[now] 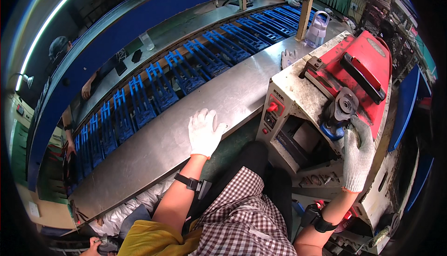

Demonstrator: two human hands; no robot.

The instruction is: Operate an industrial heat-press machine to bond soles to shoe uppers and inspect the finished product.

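My left hand (pixel 205 130), in a white knit glove, lies palm down near the front edge of the long metal table (pixel 163 137). Its fingers are stretched out and the thumb points right; nothing shows in it. My right hand (pixel 359 156), gloved the same way, is at the front of a red and cream machine (pixel 298 86). Its fingers and thumb close around the near end of a dark grey rounded piece (pixel 344 104) with a blue underside. That piece sits at the front of the machine's red top; how far the fingers reach round it is partly hidden.
Behind the table runs a row of blue slotted racks (pixel 174 76). A clear bottle with a handle (pixel 316 30) and a grey glove (pixel 289 58) lie by the machine. Other people's hands show at the far side. A blue beam (pixel 153 11) crosses overhead.
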